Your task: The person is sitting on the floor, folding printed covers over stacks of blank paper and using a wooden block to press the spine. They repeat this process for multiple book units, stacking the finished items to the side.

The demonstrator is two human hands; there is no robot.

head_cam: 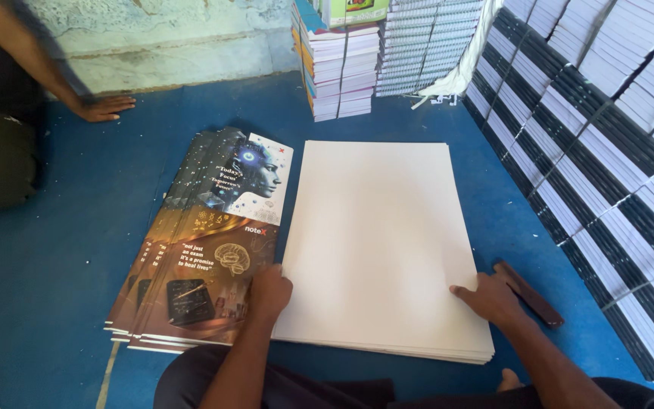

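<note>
With our left hand (269, 291) flat on the near left corner and our right hand (490, 298) spread on the near right edge, neither gripping, the white sheet stack (384, 242) lies on the blue floor (54, 257) beside the covers (206, 242), likely heavy, floppy, slippery, best lifted under both near corners.

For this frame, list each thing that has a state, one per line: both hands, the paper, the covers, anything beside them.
Left hand: open, resting where the printed covers meet the white sheets.
Right hand: open, flat on the white sheets' right edge.
White sheets: neat flat stack on the blue floor.
Printed covers: fanned pile, face up.
Dark wooden stick: lying on the floor, beside the right hand.
Co-worker's hand: flat on the floor.
</note>
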